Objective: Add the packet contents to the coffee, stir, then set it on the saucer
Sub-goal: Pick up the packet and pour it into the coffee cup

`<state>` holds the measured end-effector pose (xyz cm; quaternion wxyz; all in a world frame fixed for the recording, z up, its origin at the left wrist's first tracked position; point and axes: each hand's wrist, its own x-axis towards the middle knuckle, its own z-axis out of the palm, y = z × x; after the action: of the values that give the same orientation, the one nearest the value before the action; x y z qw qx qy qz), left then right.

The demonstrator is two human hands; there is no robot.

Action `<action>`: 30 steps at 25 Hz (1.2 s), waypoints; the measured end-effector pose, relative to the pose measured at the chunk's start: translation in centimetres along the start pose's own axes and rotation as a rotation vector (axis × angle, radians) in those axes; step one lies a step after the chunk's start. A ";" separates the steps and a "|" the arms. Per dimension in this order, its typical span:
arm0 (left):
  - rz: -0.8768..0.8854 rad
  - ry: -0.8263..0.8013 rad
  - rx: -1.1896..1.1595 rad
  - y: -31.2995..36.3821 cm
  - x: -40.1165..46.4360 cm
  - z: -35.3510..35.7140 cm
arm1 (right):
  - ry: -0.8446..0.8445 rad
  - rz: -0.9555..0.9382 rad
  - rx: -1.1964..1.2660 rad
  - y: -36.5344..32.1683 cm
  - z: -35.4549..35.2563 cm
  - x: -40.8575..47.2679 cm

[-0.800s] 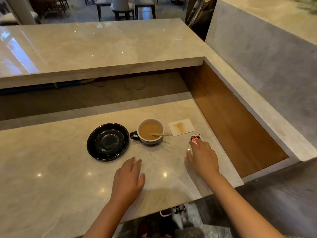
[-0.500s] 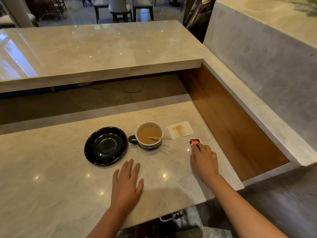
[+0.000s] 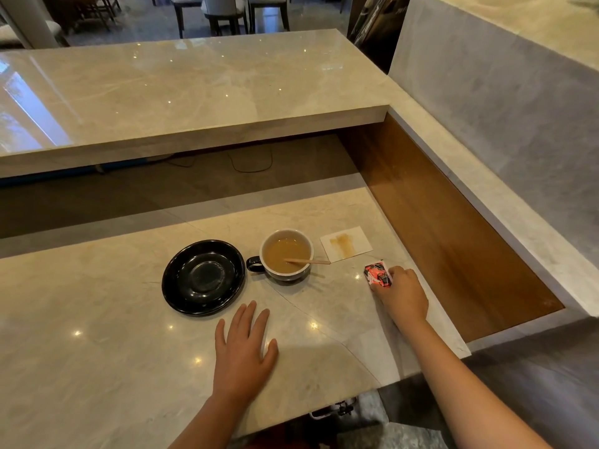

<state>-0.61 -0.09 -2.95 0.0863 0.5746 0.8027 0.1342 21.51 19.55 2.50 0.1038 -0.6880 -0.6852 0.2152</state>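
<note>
A dark cup (image 3: 286,254) of light-brown coffee stands on the marble counter, its handle pointing left, with a wooden stirrer (image 3: 308,261) leaning over its right rim. An empty black saucer (image 3: 203,277) lies just left of the cup. A small red-and-black packet (image 3: 377,273) sits to the right of the cup. My right hand (image 3: 402,294) has its fingertips pinched on the packet's near edge, tilting it up from the counter. My left hand (image 3: 243,348) rests flat on the counter, fingers spread, below the saucer and cup.
A white paper napkin (image 3: 346,244) with a brown stain lies behind the packet. A raised marble ledge (image 3: 194,102) runs across the back. A wooden side panel (image 3: 453,241) walls the counter on the right. The counter's front edge is near my forearms.
My right hand's fingers have closed on the packet and tipped it up so more of its face shows. The left hand stays flat; the camera shifted slightly.
</note>
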 end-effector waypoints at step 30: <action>-0.009 0.014 -0.004 -0.2 0.3 0.3 | -0.176 -0.283 0.763 -11.9 -3.7 0.7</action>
<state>-0.81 0.16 -3.33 0.0826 0.5698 0.8057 0.1393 12.41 21.30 10.90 0.3211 -0.4782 -0.6504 0.4952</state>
